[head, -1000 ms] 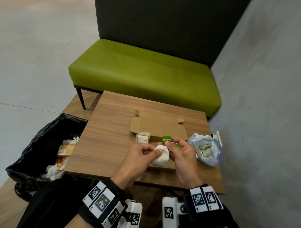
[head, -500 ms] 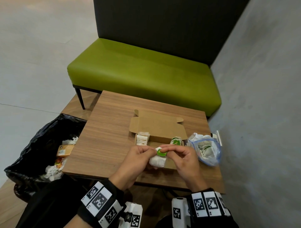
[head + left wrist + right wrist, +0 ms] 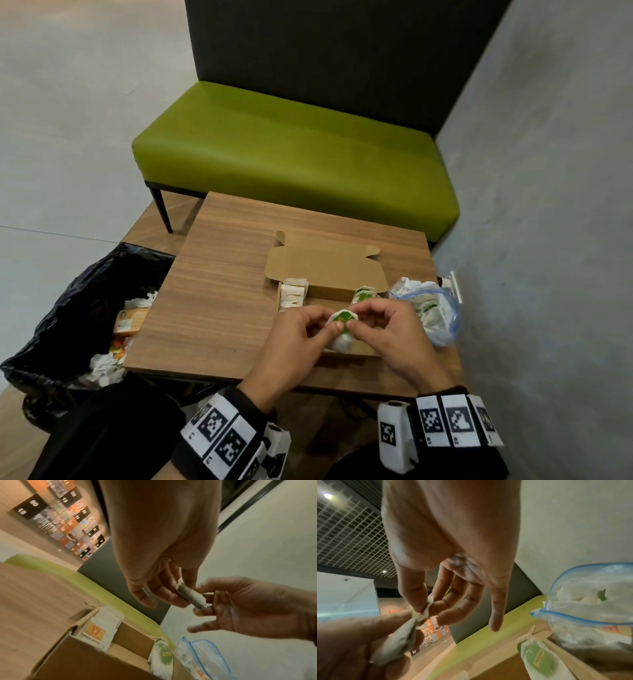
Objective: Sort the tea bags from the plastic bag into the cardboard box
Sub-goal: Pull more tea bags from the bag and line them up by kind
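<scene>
Low in the head view's centre, the left hand and right hand pinch one tea bag between them, fingers clamped on it, above the box. The hands hide most of the box's inside. The plastic bag lies right of it on the table; its contents blur.

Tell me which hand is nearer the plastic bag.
Right. The right hand is just beside the plastic bag, on its left. The left hand is farther left, beyond the tea bag both hands pinch.
</scene>
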A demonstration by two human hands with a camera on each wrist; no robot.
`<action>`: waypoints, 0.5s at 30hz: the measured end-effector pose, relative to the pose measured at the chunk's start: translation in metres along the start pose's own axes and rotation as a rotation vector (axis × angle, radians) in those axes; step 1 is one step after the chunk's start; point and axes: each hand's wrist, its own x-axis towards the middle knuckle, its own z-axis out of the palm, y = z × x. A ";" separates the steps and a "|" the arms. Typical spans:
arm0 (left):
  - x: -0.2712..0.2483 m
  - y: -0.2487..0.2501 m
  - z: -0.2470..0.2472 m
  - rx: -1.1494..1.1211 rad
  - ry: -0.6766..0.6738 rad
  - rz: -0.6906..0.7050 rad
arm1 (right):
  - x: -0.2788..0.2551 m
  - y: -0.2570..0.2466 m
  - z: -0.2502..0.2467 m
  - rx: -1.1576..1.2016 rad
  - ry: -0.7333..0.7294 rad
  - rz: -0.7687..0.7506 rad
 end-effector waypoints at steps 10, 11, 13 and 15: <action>0.010 -0.011 0.018 0.280 0.037 -0.031 | 0.010 0.006 -0.025 -0.342 -0.002 0.009; 0.011 -0.012 0.019 0.310 0.029 -0.058 | 0.013 0.008 -0.028 -0.401 0.015 0.020; 0.010 -0.015 0.020 0.375 -0.015 -0.121 | 0.018 0.011 -0.035 -0.560 0.074 0.025; 0.007 -0.017 0.020 0.430 -0.085 -0.173 | 0.025 0.014 -0.039 -0.686 0.129 0.040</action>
